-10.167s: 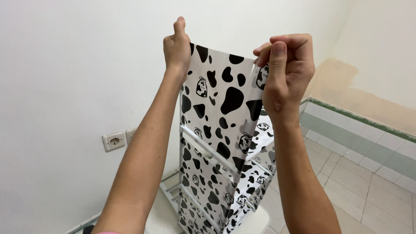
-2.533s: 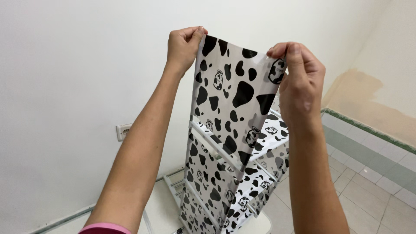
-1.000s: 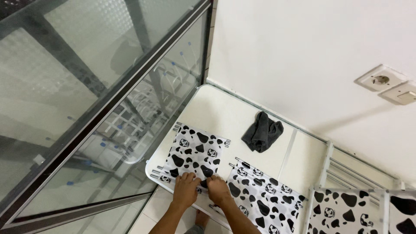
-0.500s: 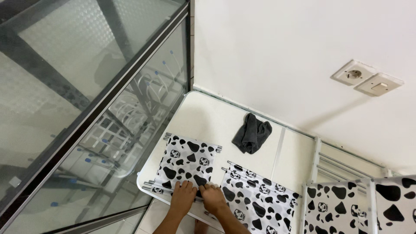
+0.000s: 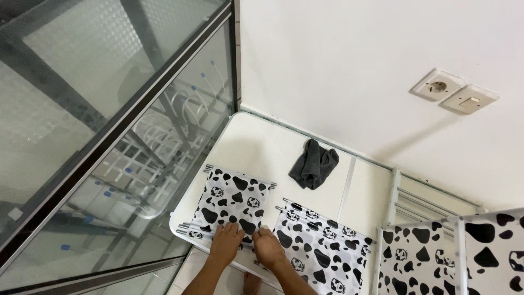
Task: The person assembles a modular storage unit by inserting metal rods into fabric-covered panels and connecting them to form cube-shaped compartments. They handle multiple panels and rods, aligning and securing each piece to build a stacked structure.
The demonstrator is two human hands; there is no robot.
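Both the left hand (image 5: 226, 242) and the right hand (image 5: 268, 246) press, fingers curled, apparently gripping the near edge of a cow-print fabric shelf panel (image 5: 232, 203) lying on the white table (image 5: 262, 150), a second panel (image 5: 322, 252) beside it, while the partly assembled rack (image 5: 453, 251) stands at right.

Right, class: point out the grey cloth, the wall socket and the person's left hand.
grey cloth (image 5: 313, 170), head view, middle of the crumpled folds.
wall socket (image 5: 435, 86), head view, its round centre.
left hand (image 5: 227, 241), head view, back of the hand.
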